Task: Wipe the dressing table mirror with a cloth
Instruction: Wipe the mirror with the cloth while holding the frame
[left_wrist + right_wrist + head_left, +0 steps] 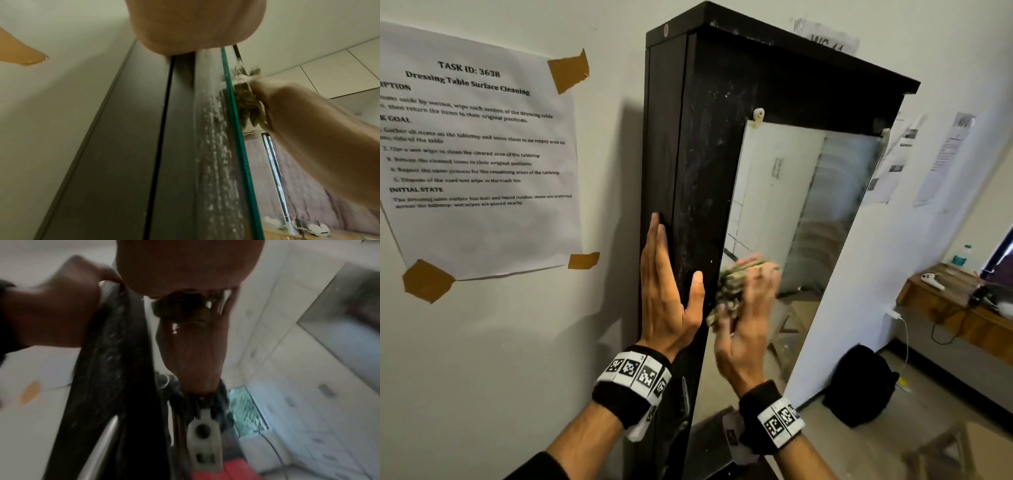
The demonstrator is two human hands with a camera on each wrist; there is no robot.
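Observation:
A tall mirror (808,205) is fixed to the front of a dusty black cabinet (698,154). My right hand (750,315) holds a bunched greenish cloth (729,291) against the lower left of the glass, blurred by motion. My left hand (664,284) lies flat on the cabinet's left side, fingers straight, thumb on the front face. In the left wrist view the cloth (246,105) sits on the glass just past the mirror's green edge (236,129), under the right hand (308,121). The right wrist view is blurred; the cloth (180,308) shows below my palm (185,264).
A taped task sheet (479,150) hangs on the wall left of the cabinet. More papers (948,157) hang on the right wall. Lower right stand a wooden shelf (955,308) with a bottle (962,257) and cables, and a black bag (859,387) on the floor.

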